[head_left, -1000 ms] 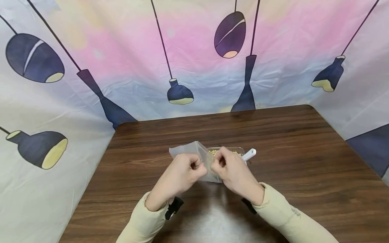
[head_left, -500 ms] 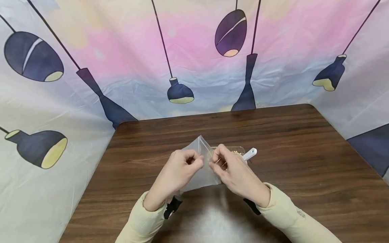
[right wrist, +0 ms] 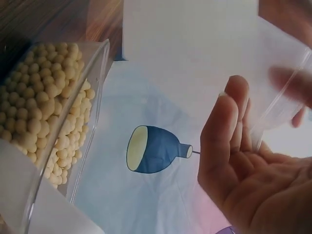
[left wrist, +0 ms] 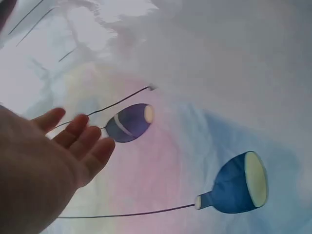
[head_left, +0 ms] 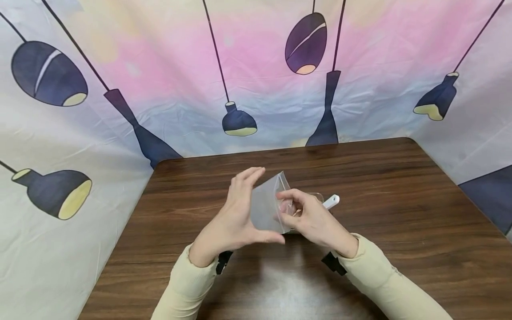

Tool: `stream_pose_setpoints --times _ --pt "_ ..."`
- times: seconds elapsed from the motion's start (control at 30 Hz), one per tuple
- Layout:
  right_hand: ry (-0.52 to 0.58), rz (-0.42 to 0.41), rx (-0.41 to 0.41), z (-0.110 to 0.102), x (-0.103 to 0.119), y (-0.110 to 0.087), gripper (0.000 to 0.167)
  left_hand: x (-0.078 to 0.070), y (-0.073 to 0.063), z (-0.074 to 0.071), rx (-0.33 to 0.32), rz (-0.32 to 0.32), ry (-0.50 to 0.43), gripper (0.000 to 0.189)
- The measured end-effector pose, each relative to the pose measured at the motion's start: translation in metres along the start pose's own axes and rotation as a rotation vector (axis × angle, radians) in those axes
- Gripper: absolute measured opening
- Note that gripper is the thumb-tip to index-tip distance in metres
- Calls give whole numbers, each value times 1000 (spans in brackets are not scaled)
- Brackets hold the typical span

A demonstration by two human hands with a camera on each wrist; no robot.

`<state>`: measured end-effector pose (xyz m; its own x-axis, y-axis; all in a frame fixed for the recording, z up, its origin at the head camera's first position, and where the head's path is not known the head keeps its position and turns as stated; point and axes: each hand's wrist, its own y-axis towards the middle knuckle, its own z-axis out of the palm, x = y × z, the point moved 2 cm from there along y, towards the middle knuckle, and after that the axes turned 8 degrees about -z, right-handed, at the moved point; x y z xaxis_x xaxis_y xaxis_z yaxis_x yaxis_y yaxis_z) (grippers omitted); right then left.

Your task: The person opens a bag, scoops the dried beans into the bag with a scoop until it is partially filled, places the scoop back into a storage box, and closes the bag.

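A translucent zip bag (head_left: 263, 209) is held upright above the table, its zip strip (right wrist: 280, 95) towards the right. My right hand (head_left: 314, 220) grips it by the mouth edge with thumb and fingers; some fingertips show blurred through the film. My left hand (head_left: 236, 215) is spread wide at the bag's left side, thumb below and fingers above; whether it touches the film I cannot tell. In the left wrist view that hand (left wrist: 53, 170) holds nothing. Behind the right hand is a clear container (right wrist: 100, 73) of pale soybeans (right wrist: 39, 92), mostly hidden in the head view.
A white handle (head_left: 332, 202) sticks out to the right of the container. The dark wooden table (head_left: 192, 182) stretches around both hands. A patterned cloth backdrop (head_left: 180, 89) hangs behind and at the sides.
My left hand has gone from curled fingers near the bag's mouth to spread wide. The bag has turned, its mouth now facing right, and the right hand stays on it.
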<state>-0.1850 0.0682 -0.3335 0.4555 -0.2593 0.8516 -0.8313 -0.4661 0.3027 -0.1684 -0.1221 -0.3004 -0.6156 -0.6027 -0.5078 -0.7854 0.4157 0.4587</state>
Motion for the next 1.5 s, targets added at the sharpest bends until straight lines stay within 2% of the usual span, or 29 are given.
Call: stream_pose_setpoints --times 0.07,0.13,0.2,0.33,0.47,0.6,0.87,1.0,1.13,1.23,1.33,1.43,1.5 --pt "32 -1 27 0 1 -2 40 3 0 7 75 -7 100 146" --pt "56 -22 49 0 2 -3 40 5 -1 14 121 -21 151 152" --pt "79 -36 62 -1 4 -4 37 6 -1 18 140 -29 169 150" --pt "84 -46 69 -5 6 -5 30 4 -2 17 122 -59 124 140" --pt "43 -79 64 -6 5 -5 28 5 -3 13 73 -110 66 129" --pt "39 -97 57 -5 5 -5 28 9 -4 13 33 -128 58 126" --pt "59 -84 42 -2 8 -8 30 11 -5 20 53 -118 48 144" --pt "59 -71 42 -1 8 -9 33 12 -4 23 38 -105 36 140" --pt "19 -84 27 -4 10 -8 35 16 0 20 -8 -55 24 128" --pt "-9 -106 -27 -13 13 -5 36 21 1 11 -64 -54 -32 123" --pt "-88 -134 -163 -32 12 -7 36 29 -2 0 -108 -109 -85 120" --pt "-274 -130 -344 -58 2 -13 38 38 -8 -5 -111 -204 -87 119" --pt "-424 -75 -422 -72 -9 -18 43 44 -11 -6 -98 -279 -74 119"
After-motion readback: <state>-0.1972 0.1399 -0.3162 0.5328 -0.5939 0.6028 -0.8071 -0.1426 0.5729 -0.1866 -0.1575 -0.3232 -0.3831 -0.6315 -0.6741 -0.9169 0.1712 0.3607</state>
